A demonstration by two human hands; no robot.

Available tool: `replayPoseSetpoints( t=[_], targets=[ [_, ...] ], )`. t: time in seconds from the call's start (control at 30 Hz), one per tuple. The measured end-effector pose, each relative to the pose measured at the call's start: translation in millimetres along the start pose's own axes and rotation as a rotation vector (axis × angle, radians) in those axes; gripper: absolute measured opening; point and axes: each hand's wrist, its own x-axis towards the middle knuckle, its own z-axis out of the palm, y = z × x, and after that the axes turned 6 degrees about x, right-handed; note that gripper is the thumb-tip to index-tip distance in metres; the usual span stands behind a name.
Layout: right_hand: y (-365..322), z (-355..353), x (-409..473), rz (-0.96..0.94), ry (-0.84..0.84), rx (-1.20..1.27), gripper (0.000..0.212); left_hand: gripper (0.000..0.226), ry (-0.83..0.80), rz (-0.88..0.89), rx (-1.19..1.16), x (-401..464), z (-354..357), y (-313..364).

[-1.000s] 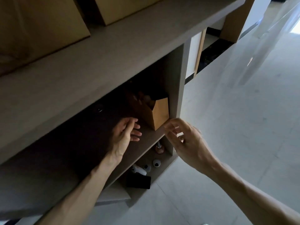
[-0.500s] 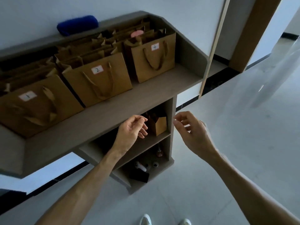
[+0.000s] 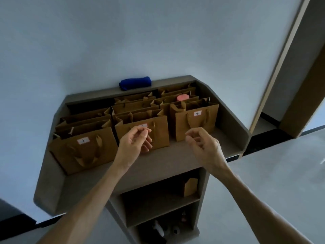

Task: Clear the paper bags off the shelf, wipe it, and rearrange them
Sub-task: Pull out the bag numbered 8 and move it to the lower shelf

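Three front bags on the shelf (image 3: 175, 161), labelled: bag 1 (image 3: 82, 152) far left, bag 2 (image 3: 158, 134) middle, bag 4 (image 3: 195, 124) right. More unlabelled bags are packed in rows behind them (image 3: 133, 106), one with something pink (image 3: 182, 98) poking out of it. Blue cloth (image 3: 135, 83) is rolled up on the back ledge, untouched.

Left hand (image 3: 135, 143) is up in front of bag 2, fingers loosely curled, thumb and forefinger near the top edge by the label. Can't tell if it's actually touching paper. It holds nothing I can see. Right hand (image 3: 204, 147) hovers between bag 2 and bag 4, fingers slack and apart, gripping nothing.

My read: clearing hasn't started, first pick is bag 2 or 4.

How to do it right:
- Take the bags by both ribbon handles or pinch the top rim. Paper sides will crumple if squeezed.
- Lift straight up before pulling forward. Bags stand touching each other, so a drag tips the neighbour.
- Front row first, then work back.
- Keep the number order when setting them down, which makes the rearranging easier.
- Small bag (image 3: 190, 186) on the lower shelf looks like a workable drop spot, but space is tight.
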Motion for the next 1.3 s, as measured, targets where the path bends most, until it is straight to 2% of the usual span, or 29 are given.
replayPoseSetpoints(
  t=[0.17,0.3,0.43,0.57,0.67,0.77,0.9,1.17,1.3],
  targets=[
    [-3,26,54,-0.074,-0.06,-0.026,0.012,0.016,0.097,0.112,0.139,44,-41,-9],
    [1,51,87,-0.139,-0.127,-0.094,0.014,0.016,0.179,0.21,0.362,78,-63,-22],
    [6,71,113,-0.189,-0.148,-0.152,0.012,0.016,0.165,0.245,0.549,114,-75,-38],
    [19,85,131,-0.27,-0.207,-0.298,0.011,0.016,0.112,0.198,0.723,144,-78,-59],
    [27,92,144,-0.339,-0.244,-0.449,0.021,0.02,0.07,0.123,0.841,157,-73,-67],
    [29,97,157,-0.373,-0.316,-0.551,0.032,0.027,-0.067,0.033,0.914,162,-71,-74],
    [33,103,172,-0.334,-0.464,-0.619,0.022,0.034,-0.215,-0.022,0.947,161,-73,-73],
    [29,112,201,-0.22,-0.562,-0.696,0.031,0.04,-0.176,-0.108,0.951,159,-69,-63],
    [38,106,201,-0.231,-0.561,-0.564,0.042,0.038,-0.182,-0.108,0.934,156,-69,-64]
  ],
)
